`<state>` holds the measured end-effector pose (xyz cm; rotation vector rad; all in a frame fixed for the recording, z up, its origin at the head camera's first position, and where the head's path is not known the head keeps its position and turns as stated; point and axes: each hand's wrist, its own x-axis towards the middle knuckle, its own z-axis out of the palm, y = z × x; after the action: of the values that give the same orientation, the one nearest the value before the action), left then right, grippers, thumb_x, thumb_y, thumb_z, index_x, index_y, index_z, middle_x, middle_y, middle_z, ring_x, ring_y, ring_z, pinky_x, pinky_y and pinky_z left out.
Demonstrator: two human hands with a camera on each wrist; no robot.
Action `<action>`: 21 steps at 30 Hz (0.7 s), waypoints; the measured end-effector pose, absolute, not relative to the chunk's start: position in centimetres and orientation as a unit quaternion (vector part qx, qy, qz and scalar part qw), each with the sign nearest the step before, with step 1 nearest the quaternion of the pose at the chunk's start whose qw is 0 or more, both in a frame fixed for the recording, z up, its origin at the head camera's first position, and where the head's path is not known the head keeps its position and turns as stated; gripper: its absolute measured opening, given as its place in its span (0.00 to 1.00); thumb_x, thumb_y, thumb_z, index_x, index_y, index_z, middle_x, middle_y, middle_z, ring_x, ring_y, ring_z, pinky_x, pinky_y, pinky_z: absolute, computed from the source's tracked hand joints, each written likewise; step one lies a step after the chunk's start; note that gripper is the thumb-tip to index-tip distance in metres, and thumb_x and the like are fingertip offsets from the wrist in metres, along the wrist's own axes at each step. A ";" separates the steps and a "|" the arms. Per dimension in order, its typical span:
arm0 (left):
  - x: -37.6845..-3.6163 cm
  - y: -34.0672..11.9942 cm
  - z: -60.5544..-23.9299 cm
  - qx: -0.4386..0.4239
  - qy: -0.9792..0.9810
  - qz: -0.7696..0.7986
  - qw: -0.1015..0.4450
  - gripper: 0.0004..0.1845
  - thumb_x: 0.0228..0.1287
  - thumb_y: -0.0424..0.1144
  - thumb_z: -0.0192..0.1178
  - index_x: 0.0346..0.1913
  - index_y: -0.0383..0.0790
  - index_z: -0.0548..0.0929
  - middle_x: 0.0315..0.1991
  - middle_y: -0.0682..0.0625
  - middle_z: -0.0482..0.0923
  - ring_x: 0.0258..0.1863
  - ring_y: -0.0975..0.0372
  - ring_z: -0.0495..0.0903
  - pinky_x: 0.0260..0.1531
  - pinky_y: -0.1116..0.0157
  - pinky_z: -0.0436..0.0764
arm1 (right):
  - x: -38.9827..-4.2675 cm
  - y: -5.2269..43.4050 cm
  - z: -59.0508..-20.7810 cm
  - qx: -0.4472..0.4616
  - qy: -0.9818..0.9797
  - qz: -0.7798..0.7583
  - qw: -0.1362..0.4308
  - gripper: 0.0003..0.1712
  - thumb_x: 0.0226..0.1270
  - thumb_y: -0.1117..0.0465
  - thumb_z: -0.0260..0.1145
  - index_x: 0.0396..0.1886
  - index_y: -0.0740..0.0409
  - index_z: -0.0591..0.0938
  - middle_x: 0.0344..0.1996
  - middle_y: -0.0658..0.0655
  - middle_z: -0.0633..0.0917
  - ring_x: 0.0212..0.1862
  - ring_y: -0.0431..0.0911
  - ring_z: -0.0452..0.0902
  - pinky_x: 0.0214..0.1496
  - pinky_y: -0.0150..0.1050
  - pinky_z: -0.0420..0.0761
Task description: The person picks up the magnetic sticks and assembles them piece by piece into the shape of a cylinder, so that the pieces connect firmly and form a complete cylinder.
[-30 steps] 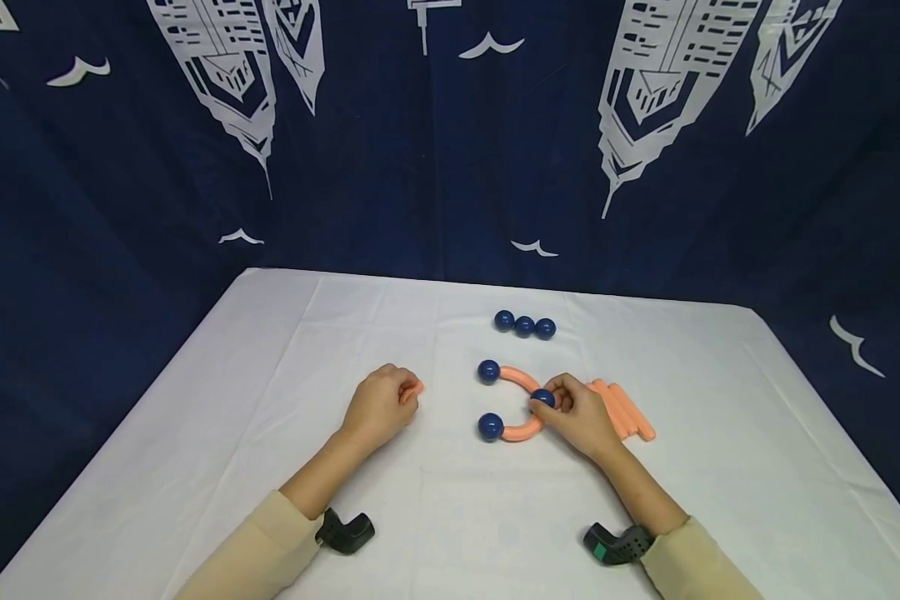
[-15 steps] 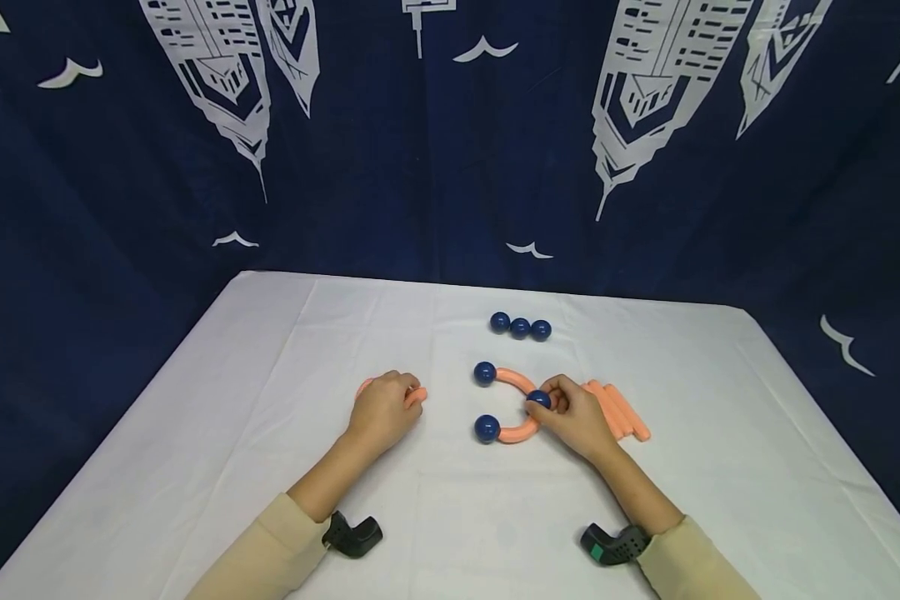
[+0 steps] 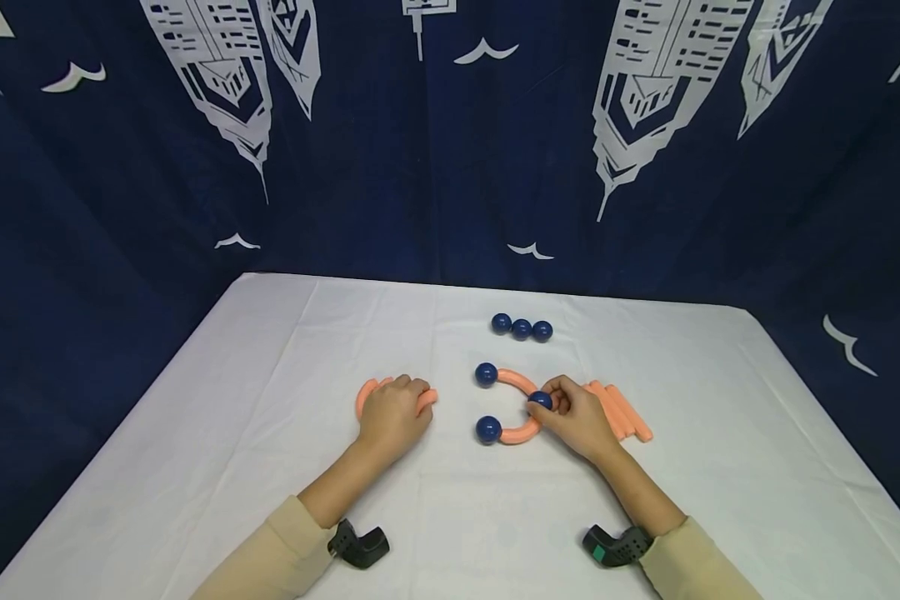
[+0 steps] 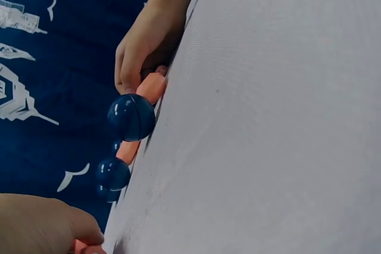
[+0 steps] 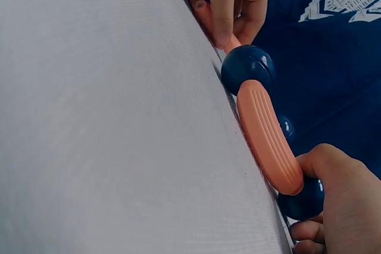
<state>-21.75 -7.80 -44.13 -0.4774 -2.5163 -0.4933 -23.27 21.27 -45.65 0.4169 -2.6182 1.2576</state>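
Observation:
Three blue balls and two curved orange rods form a C on the table. At its bend my right hand (image 3: pixel 579 418) pinches the middle blue ball (image 3: pixel 540 402) between thumb and fingers. The upper curved rod (image 3: pixel 516 380) leads to one end ball (image 3: pixel 486 374), the lower curved rod (image 3: pixel 520 433) to another end ball (image 3: pixel 488 429). My left hand (image 3: pixel 395 418), off to the left, pinches a curved orange rod (image 3: pixel 427 399) whose end sticks out on its right. More curved orange rods (image 3: pixel 363 398) show beyond its left side, partly covered by the hand.
Three loose blue balls (image 3: pixel 522 330) sit in a row farther back. Several straight orange rods (image 3: pixel 621 411) lie side by side, partly behind my right hand. A white cloth covers the table (image 3: pixel 457 517), and a dark blue printed curtain (image 3: pixel 435 167) hangs behind it.
My left hand has shifted a little right and nearer, and the rod in it sticks out more. Curved rods have come into view on its left. The right hand keeps its hold on the ball.

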 end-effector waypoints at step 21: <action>-22.7 -4.7 -42.7 -0.131 -0.936 -0.300 0.130 0.09 0.52 0.37 0.66 0.37 0.38 0.85 0.26 0.52 0.76 0.21 0.64 0.72 0.19 0.69 0.72 | -23.3 21.4 -45.8 0.131 -0.891 0.423 0.100 0.14 0.58 0.57 0.73 0.36 0.61 0.79 0.22 0.51 0.73 0.25 0.42 0.67 0.27 0.31 0.67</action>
<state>-22.69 -4.71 -42.66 -0.3817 -2.7195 -0.8725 -23.30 21.39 -45.77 0.3877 -2.6343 1.2505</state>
